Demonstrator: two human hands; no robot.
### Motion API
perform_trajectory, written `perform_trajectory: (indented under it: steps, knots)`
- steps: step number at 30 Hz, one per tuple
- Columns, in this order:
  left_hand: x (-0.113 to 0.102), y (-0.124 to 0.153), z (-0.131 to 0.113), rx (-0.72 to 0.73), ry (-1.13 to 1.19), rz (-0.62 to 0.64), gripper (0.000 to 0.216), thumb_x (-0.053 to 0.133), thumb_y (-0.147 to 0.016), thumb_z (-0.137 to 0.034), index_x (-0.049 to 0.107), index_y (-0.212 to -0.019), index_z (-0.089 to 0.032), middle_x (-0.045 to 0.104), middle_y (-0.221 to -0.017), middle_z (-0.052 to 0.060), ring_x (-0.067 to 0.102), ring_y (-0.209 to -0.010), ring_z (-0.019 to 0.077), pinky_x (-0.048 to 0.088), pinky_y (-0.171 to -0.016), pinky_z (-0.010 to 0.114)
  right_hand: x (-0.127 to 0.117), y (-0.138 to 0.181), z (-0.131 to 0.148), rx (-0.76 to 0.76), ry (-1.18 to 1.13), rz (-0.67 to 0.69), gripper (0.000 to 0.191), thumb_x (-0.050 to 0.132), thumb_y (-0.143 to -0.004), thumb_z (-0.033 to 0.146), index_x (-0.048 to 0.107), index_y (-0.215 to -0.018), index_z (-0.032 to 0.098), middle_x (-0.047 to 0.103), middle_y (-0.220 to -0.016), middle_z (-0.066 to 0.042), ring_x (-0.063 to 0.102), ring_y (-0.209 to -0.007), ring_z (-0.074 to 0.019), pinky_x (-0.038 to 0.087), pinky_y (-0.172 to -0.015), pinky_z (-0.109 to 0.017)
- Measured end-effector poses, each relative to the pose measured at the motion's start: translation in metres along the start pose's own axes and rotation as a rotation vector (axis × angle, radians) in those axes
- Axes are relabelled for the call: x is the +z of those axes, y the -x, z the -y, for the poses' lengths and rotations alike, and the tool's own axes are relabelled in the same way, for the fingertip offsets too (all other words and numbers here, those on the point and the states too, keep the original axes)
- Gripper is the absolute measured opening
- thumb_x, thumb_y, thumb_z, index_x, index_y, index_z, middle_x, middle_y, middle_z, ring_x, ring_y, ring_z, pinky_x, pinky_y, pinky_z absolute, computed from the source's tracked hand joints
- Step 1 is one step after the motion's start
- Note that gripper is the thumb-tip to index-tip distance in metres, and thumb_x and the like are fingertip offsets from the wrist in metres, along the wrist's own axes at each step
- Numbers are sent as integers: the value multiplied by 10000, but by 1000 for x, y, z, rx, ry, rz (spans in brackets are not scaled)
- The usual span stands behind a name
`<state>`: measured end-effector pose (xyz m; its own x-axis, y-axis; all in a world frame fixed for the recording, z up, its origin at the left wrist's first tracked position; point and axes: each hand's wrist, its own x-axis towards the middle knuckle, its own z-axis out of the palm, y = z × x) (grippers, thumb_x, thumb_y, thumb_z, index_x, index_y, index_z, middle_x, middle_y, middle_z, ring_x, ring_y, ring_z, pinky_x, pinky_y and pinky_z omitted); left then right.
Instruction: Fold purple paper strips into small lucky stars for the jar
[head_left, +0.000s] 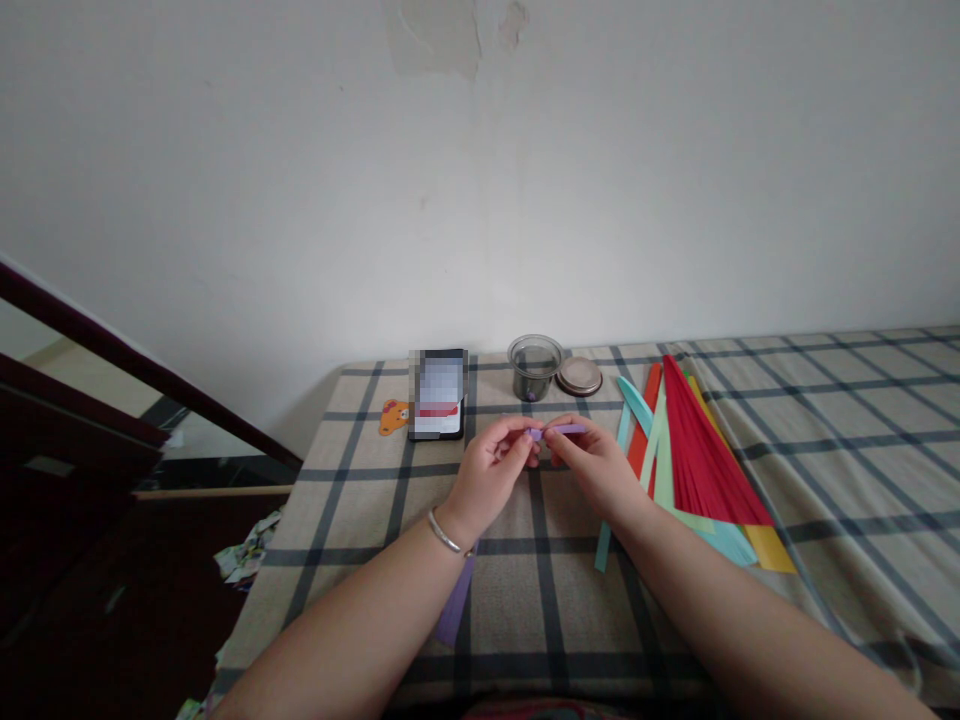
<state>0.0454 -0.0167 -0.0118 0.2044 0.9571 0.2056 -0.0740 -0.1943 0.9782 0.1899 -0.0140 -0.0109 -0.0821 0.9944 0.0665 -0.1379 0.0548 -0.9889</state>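
Note:
My left hand [491, 473] and my right hand [596, 465] meet above the checked tablecloth [540, 590]. Both pinch one thin purple paper strip [559, 430], with the fingers closed on it. The strip lies level between the fingertips, and its left end looks folded into a small knot. A silver bangle [444, 535] sits on my left wrist. A longer purple strip [456, 605] lies on the cloth under my left forearm.
A fan of red, yellow, teal, pale green and orange paper strips [701, 465] lies to the right. Behind the hands stand a phone [437, 394], an open glass jar [535, 367] and its lid [578, 376]. The table's left edge drops to a dark floor.

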Motion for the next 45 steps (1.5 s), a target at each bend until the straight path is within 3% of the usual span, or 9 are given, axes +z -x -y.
perform_trajectory:
  steps: [19, 29, 36, 41, 45]
  knots:
    - [0, 0, 0, 18, 4, 14, 236, 537, -853, -320, 624, -997, -155, 668, -924, 58, 612, -687, 107, 528, -659, 234, 2, 0, 4, 7, -66, -5, 239, 704, -666, 412, 619, -662, 189, 578, -625, 10, 467, -534, -106, 389, -533, -254]
    - [2, 0, -6, -46, 75, 25, 231, 568, -832, -293, 657, -981, -142, 679, -823, 56, 608, -656, 114, 538, -644, 248, 1, 0, 1, 19, -57, 6, 252, 698, -678, 427, 613, -678, 190, 585, -617, 8, 487, -546, -109, 401, -530, -250]
    - [0, -1, -7, -52, -5, 68, 291, 521, -859, -290, 659, -1075, -152, 709, -901, 74, 623, -662, 124, 545, -672, 275, 3, 1, 3, 32, -92, 38, 253, 702, -677, 425, 608, -694, 191, 586, -599, 19, 522, -556, -115, 428, -556, -260]
    - [0, 2, -5, 79, -172, 129, 343, 474, -888, -312, 596, -1187, -197, 659, -1141, 93, 654, -873, 186, 545, -756, 307, 2, 1, 1, 51, -99, 57, 232, 699, -697, 402, 594, -709, 196, 585, -578, 31, 555, -551, -124, 451, -569, -267]
    - [-1, 3, -3, 163, -314, 118, 343, 454, -898, -283, 577, -1209, -207, 656, -1150, 89, 628, -1000, 212, 520, -851, 350, 1, 1, -1, 46, -3, -8, 268, 712, -673, 429, 625, -765, 192, 642, -667, -10, 578, -594, -150, 475, -590, -290]
